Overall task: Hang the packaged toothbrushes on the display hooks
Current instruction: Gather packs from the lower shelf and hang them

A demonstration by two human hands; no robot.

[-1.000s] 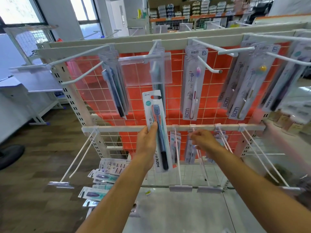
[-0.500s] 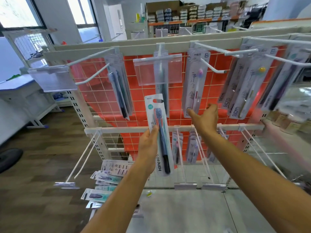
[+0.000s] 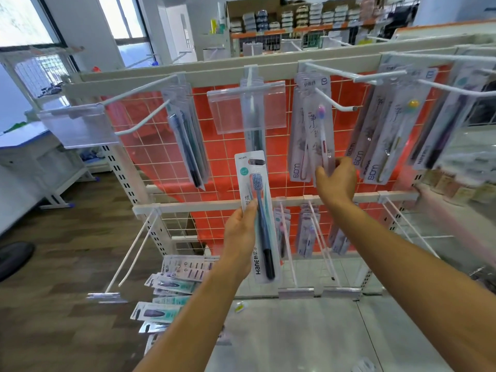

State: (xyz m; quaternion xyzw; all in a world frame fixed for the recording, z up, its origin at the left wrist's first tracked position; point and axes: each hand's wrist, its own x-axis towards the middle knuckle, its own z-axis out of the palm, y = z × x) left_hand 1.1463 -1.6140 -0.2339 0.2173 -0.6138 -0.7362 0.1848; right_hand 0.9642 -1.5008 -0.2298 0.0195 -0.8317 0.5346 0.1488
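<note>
Fingers of your left hand curl round the lower half of a packaged toothbrush, with the thumb along its left edge. You hold the card upright, bristles up, so the blue-headed brush and the word Hane face you. It is in the air in front of the lower rail, its slotted top just below the clear label holder, and it is not yet on any hook.

Your right hand is higher and to the right, well apart from the left. Its thumb and fingers pinch the bottom edge of a hanging pack with a pink-headed brush. That pack hangs, with others behind it, from a white wire hook on the upper rail.

Further right, more white packs hang tilted on their own hooks. To the left, a bunch of dark brushes hangs near the rail's end. A red grid panel backs the whole upper row.

Under the lower rail, small packs sit at the back of long hooks that slope towards you. Low on the left, a loose heap of packs lies on the base shelf.
</note>
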